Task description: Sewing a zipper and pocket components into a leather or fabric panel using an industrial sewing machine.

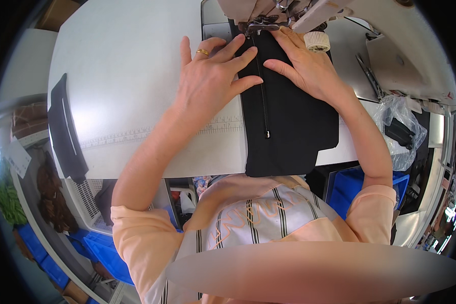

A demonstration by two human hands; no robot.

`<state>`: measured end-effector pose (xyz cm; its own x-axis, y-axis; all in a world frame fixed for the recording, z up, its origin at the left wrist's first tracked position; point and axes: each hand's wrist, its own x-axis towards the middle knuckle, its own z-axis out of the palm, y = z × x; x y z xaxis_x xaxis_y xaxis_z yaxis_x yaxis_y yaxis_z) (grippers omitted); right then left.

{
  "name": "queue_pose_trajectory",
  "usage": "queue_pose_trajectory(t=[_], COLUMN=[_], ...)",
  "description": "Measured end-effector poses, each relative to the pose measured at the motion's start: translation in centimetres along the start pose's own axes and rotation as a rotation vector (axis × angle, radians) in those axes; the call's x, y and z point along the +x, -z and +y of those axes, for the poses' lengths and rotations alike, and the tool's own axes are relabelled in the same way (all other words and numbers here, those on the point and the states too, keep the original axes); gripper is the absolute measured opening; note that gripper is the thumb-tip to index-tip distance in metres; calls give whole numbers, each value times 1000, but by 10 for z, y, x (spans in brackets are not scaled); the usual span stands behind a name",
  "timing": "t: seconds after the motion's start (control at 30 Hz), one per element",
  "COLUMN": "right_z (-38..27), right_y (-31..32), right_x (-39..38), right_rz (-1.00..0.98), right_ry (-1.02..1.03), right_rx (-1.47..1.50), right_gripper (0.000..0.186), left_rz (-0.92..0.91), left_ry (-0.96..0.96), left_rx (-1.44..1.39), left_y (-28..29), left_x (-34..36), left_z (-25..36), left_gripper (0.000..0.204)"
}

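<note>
A black fabric piece [294,126] with a zipper [262,101] running down its middle lies on the white sewing table [126,76], its far end under the presser foot [261,24] of a sewing machine [299,10]. My left hand [210,78], with a gold ring, lies flat with fingers spread on the fabric's left edge beside the zipper. My right hand [309,68] presses flat on the fabric right of the zipper, fingertips close to the presser foot. Neither hand grips anything.
Another black fabric piece [65,131] hangs over the table's left edge. A ruler strip [137,134] is marked along the table front. Scissors [370,76] and a clear plastic bag [400,126] lie at the right. Blue bins [349,185] stand below the table.
</note>
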<state>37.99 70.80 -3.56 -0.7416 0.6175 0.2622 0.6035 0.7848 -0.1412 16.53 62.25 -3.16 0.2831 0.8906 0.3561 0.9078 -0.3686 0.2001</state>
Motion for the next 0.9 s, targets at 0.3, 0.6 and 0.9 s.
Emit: queue_pose_trajectory(t=[0.3, 0.6, 0.9], right_z=[-7, -16, -16], right_y=[1, 0, 3], right_x=[-3, -4, -2], right_rz=[80, 264, 223], right_ry=[-3, 114, 113], right_rx=[46, -64, -121], right_gripper=[56, 46, 44], left_rz=[-23, 76, 70], left_ry=[-12, -60, -63], left_rx=[2, 27, 1], left_y=[2, -2, -3], left_x=[0, -2, 1], left_z=[-3, -5, -9], left_gripper=[49, 43, 43])
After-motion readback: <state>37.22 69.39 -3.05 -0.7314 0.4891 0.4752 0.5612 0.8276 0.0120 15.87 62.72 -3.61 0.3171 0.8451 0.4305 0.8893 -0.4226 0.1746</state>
